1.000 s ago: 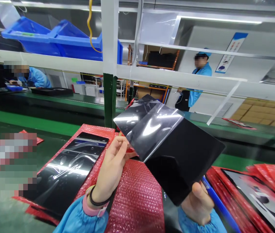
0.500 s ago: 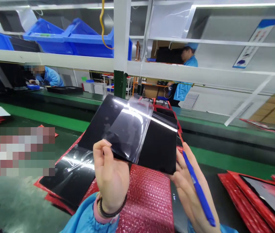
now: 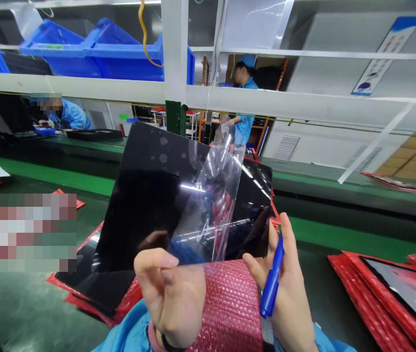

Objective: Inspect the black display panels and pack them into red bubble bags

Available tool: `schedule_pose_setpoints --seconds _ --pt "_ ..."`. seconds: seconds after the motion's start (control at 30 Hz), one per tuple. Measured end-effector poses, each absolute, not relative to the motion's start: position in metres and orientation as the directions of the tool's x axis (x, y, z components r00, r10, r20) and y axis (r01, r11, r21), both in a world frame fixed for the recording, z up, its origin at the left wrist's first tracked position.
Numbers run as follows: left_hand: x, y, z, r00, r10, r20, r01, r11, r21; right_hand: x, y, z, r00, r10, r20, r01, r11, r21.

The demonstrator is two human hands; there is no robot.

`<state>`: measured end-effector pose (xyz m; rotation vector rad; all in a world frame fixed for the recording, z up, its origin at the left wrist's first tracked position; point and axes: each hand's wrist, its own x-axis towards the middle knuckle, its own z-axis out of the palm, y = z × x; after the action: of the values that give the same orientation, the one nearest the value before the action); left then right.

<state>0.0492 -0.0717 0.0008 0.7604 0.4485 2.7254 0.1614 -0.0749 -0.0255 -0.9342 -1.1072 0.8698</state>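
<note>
My left hand (image 3: 171, 298) pinches the lower edge of a clear protective film (image 3: 211, 205) that stands partly lifted off a glossy black panel (image 3: 149, 195). The panel is held up, tilted toward me, in front of my chest. My right hand (image 3: 285, 293) steadies the panel's lower right corner and also grips a blue pen (image 3: 272, 281) between its fingers. Below both hands lies a red bubble-wrap sheet (image 3: 230, 308).
Another black panel on red bubble wrap (image 3: 94, 288) lies at the left on the green table (image 3: 20, 313). More wrapped panels (image 3: 395, 288) lie at the right. Blue bins (image 3: 94, 49) sit on the white shelf frame. Two people in blue coats work beyond, one (image 3: 61, 115) and another (image 3: 244, 112).
The panel has swung from the right to the middle and tipped up toward me. The film has come further off and now stands up. My right hand moved from beneath the panel to its corner.
</note>
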Motion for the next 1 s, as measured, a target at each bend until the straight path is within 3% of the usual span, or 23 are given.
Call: schedule_pose_setpoints --seconds 0.2,0.33,0.67,0.83,1.0 --pt "0.023 -0.067 0.014 -0.744 0.525 0.413 -0.328 -0.826 0.458 0.163 -0.084 -0.017 0.148 0.899 0.412 -0.165 0.433 -0.886" --pt "0.009 -0.060 0.015 -0.733 0.571 0.370 -0.385 -0.796 0.467 0.165 -0.088 -0.014 0.089 0.889 0.450 -0.160 0.458 -0.874" --pt "-0.006 -0.043 0.013 -0.783 0.593 0.186 -0.439 -0.740 0.509 0.183 -0.091 -0.026 0.029 0.913 0.407 -0.203 0.404 -0.892" --pt "-0.010 -0.037 0.011 -0.690 0.722 0.054 -0.616 -0.625 0.480 0.178 -0.097 -0.012 -0.050 0.906 0.420 -0.301 0.387 -0.871" --pt "-0.011 -0.036 0.009 -0.623 0.776 0.099 -0.661 -0.589 0.464 0.172 -0.102 -0.003 -0.061 0.933 0.355 -0.377 0.307 -0.874"
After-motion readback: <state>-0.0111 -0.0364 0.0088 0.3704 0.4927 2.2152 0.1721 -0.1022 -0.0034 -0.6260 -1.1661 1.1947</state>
